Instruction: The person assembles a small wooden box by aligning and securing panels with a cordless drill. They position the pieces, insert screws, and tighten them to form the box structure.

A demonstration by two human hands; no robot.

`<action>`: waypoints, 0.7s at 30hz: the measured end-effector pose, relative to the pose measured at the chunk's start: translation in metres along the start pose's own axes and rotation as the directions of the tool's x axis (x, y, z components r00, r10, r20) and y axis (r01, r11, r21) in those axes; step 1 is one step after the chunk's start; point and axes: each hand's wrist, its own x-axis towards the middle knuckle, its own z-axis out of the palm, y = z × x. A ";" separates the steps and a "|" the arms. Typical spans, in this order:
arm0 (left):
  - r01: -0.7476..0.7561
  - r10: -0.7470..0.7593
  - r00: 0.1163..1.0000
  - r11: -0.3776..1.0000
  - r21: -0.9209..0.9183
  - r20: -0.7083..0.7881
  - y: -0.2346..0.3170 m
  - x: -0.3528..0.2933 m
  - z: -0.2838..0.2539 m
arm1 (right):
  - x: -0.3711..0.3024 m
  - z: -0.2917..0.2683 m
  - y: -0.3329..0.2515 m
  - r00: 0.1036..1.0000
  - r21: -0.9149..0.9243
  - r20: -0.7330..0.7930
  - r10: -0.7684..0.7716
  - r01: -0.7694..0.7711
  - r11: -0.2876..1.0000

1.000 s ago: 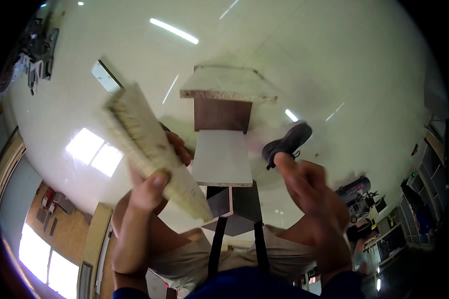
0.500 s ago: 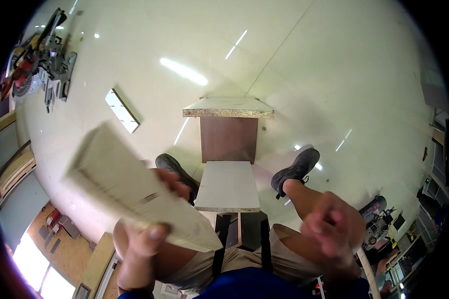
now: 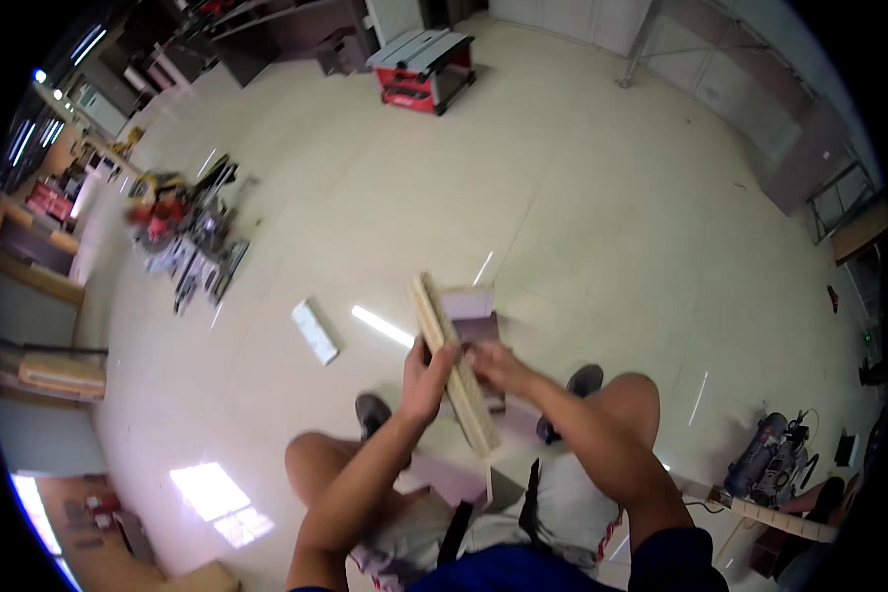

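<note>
Both hands clamped on a pale chipboard panel (image 3: pixel 454 375) held edge-on: left hand (image 3: pixel 426 380) gripping its left face, right hand (image 3: pixel 493 367) pinching the right.

Both hands, left hand (image 3: pixel 426 380) and right hand (image 3: pixel 493 367), on an edgewise board (image 3: pixel 454 380)
</note>
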 end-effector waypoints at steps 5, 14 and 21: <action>-0.153 0.207 0.973 0.910 0.386 -0.104 -0.011 -0.047 -0.005 | -0.021 0.034 -0.021 0.999 -0.185 0.047 -0.006 0.015 0.983; 0.176 -0.181 0.983 0.979 -0.099 -0.044 -0.018 0.002 -0.075 | 0.009 0.010 -0.022 0.969 -0.404 -0.243 0.049 -0.147 0.903; -0.160 0.198 0.934 0.976 0.147 -0.299 -0.123 0.072 -0.174 | 0.004 -0.059 0.023 0.862 -0.740 -0.419 -0.287 -0.141 0.657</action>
